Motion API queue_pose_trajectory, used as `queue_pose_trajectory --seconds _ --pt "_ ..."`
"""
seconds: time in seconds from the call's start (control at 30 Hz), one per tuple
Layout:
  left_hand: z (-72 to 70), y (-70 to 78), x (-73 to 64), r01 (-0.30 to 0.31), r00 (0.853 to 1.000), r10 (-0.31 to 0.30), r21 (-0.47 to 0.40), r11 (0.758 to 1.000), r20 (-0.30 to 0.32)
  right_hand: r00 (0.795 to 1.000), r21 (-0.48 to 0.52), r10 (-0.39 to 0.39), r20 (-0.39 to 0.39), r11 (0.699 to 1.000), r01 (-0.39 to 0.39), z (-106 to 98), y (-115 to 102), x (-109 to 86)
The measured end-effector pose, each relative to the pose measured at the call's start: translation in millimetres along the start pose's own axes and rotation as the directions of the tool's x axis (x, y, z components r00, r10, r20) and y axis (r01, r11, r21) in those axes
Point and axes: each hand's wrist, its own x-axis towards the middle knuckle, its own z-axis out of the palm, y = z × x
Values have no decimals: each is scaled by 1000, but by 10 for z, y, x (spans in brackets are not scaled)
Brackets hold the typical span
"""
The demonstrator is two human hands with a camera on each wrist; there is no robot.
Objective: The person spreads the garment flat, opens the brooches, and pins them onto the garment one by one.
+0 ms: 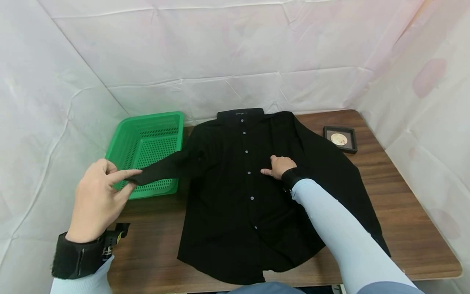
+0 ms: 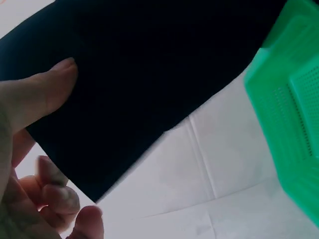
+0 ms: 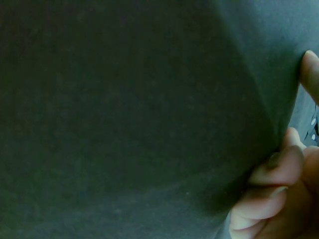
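head view: the black shirt [image 1: 227, 204] lies front up across the middle of the wood-grain worktop [image 1: 411, 212], its collar [image 1: 240, 118] towards twelve. near half past eight, the left hand [image 1: 99, 200] pinches the cuff [image 1: 136, 176], holding that sleeve [image 1: 169, 166] out over the green basket [image 1: 158, 149]. the right hand [image 1: 280, 166] rests on the chest, thumb spread. the cloth looks light, soft and limp, likely to drape and crease easily; cuffs, collar and shoulders seem the best holds. at two o'clock sits a square dark frame [image 1: 353, 139] with a pale disc [image 1: 339, 139]. creased white sheeting [image 1: 227, 45] walls the space.

left wrist view: the thumb presses the cuff from nine o'clock, some fingers bent loosely below; the basket stands at three.

right wrist view: dark cloth fills most of it; bent fingers touch it at four o'clock, though whether they grip a fold i cannot tell.
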Motion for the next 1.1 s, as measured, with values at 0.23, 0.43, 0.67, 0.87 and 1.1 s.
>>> queue_pose_trajectory --seconds 0.23,0.43,0.67,0.87,1.1 --pt "35 29 -224 5 994 3 -67 998 112 1000 -16 -3 -1 1000 3 -18 -23 -17" --pt "221 111 -517 90 960 -55 -117 989 275 1000 -10 -21 -5 1000 21 8 6 8" --pt "528 159 -774 105 936 -29 -199 974 350 999 -6 -28 -27 1000 28 65 50 60" --pt "750 153 -992 175 921 -108 -150 973 375 999 -10 -34 -33 999 34 100 58 83" --pt "744 210 -883 287 951 -241 -268 920 192 999 -5 -34 -21 999 34 67 55 82"
